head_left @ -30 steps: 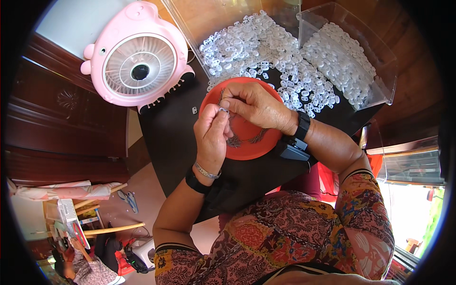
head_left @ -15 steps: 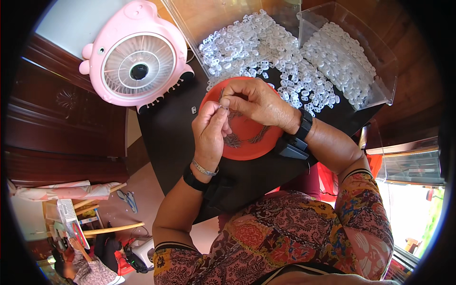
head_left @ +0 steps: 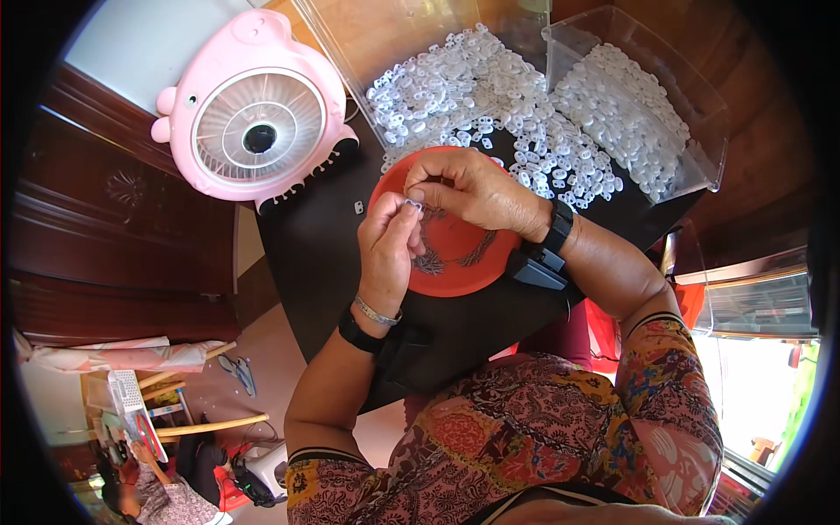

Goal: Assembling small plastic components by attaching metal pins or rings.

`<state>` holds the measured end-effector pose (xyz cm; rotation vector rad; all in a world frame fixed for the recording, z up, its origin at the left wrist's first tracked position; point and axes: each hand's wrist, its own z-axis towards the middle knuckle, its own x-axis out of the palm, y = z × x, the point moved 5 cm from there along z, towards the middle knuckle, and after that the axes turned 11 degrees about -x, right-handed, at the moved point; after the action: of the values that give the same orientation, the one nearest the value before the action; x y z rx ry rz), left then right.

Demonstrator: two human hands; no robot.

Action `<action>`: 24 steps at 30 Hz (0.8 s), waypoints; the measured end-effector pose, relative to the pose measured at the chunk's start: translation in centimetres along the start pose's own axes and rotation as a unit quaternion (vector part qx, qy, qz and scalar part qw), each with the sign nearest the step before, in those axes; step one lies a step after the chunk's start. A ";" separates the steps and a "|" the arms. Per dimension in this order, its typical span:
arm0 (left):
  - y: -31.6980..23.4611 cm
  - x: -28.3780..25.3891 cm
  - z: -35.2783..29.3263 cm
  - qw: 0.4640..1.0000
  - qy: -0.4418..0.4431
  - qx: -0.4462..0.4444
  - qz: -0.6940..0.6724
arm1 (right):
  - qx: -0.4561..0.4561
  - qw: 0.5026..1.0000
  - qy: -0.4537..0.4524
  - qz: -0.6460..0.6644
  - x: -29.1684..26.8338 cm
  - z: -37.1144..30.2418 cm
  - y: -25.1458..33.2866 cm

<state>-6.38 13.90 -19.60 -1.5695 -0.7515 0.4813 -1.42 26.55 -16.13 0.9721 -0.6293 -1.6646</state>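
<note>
My left hand (head_left: 385, 245) pinches a small whitish plastic piece with holes (head_left: 414, 206) between thumb and fingertips. Right beside it, the thumb and index finger of my right hand (head_left: 477, 194) are closed in a pinch, touching or nearly touching the piece; anything held there is too small to make out. Both hands are above a round orange-red bowl (head_left: 453, 234). Thin grey metal pieces, like pins or small screws, lie in clumps (head_left: 428, 262) inside the bowl, partly hidden by my hands.
On the black table (head_left: 302, 262), many similar plastic pieces (head_left: 455, 79) spill from a clear bin behind the bowl. A second clear bin (head_left: 700, 166) with more stands at the right. A pink pig-shaped fan (head_left: 262, 105) is at the left, near one loose piece (head_left: 359, 207). Another person (head_left: 171, 500) is lower left.
The view has shifted slightly. My right fingertips have moved a little off the plastic piece, which now shows more plainly in my left hand.
</note>
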 end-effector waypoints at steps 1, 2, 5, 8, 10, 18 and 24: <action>0.0 0.1 0.0 1.000 0.008 -0.003 0.000 | 0.003 1.000 -0.004 -0.008 -0.1 0.0 0.0; 0.0 0.2 0.0 1.000 0.015 -0.007 0.000 | 0.005 1.000 -0.006 -0.015 -0.2 0.0 0.0; 0.0 0.2 -0.1 0.999 0.021 -0.010 -0.027 | 0.020 1.000 -0.003 0.009 -0.2 -0.2 -0.4; 0.0 0.2 -0.2 0.999 0.017 0.003 -0.033 | 0.044 0.998 -0.006 0.033 -0.1 -0.2 -0.4; -0.1 0.2 -0.3 1.000 0.013 0.002 -0.020 | 0.033 0.999 -0.007 0.020 0.0 -0.3 -0.5; 0.0 0.4 -0.4 1.000 0.007 0.021 -0.020 | -0.015 0.995 0.000 -0.097 -0.3 -0.1 1.0; -0.3 0.5 -0.3 1.000 0.005 0.023 0.016 | -0.032 0.988 0.003 -0.151 -0.5 0.0 1.1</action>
<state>-5.82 14.02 -19.24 -1.5416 -0.7033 0.5097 -0.81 26.71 -15.10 1.0647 -0.4373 -1.9344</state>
